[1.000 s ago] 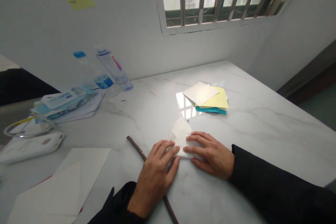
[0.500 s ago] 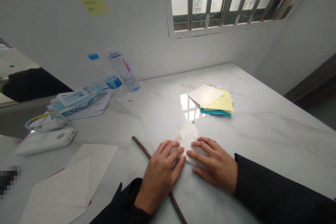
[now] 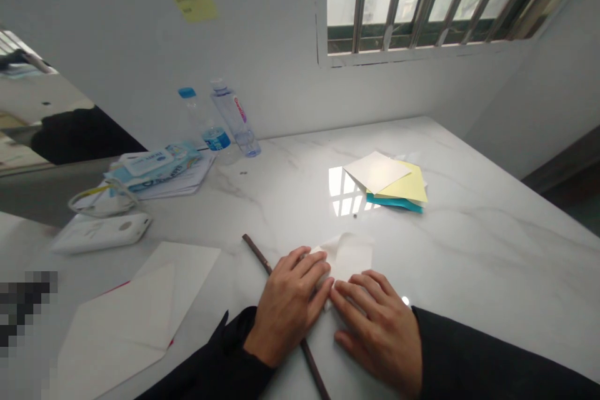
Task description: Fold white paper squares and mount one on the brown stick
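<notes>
A folded piece of white paper (image 3: 350, 259) lies on the marble table, its flap lifted toward the window side. My left hand (image 3: 290, 306) rests on its left part, with the fingertips pressing the fold. My right hand (image 3: 375, 337) presses its lower right part, and the fingers of both hands nearly meet. A thin brown twig (image 3: 260, 256) runs under my left hand and comes out near my wrist. Black sleeves cover both forearms.
A pile of white, yellow and teal paper sheets (image 3: 389, 181) lies ahead. To the left are a white envelope (image 3: 135, 306), a white power bank (image 3: 100, 232), packets on papers (image 3: 159, 172), and two plastic bottles (image 3: 237, 119). The table's far side meets a wall below a barred window (image 3: 422, 3).
The folded paper has turned, its flap now pointing up and right. My right hand has slid nearer to me, and the whole view has shifted to the right and down.
</notes>
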`<state>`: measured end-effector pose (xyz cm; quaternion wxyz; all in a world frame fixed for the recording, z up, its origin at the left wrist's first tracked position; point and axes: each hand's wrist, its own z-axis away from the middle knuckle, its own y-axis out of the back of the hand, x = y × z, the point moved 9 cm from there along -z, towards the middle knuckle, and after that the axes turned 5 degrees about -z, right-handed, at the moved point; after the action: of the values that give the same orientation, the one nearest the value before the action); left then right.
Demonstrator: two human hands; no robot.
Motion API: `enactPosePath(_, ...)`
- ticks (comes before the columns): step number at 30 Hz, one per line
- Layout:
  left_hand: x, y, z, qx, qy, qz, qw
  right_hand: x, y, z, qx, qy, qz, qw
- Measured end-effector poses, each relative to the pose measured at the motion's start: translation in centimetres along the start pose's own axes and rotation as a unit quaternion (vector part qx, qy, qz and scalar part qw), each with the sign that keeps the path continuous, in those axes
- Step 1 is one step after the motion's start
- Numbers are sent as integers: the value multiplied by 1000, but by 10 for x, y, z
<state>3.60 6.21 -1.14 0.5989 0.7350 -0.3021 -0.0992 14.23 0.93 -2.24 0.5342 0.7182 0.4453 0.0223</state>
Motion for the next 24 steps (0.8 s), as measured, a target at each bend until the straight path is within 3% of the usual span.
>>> enactPosePath(5, 1, -1, 1, 4, -3, 14, 1000, 10, 15, -6, 0, 18, -68, 998)
enactPosePath(10, -1, -2, 3, 16, -1, 23, 1000, 95, 62, -15, 74, -103, -60, 990)
enactPosePath(13, -2, -3, 2, 15, 2, 31, 999, 124, 59, -24, 30, -127, -47, 990)
enactPosePath(19, -1, -2, -2, 11, 30, 41, 999, 99, 32, -63, -74, 8, -147, 986)
enactPosePath(24, -3, -2, -4, 0, 24, 40, 999, 101, 21, -71, -121, -12, -156, 980)
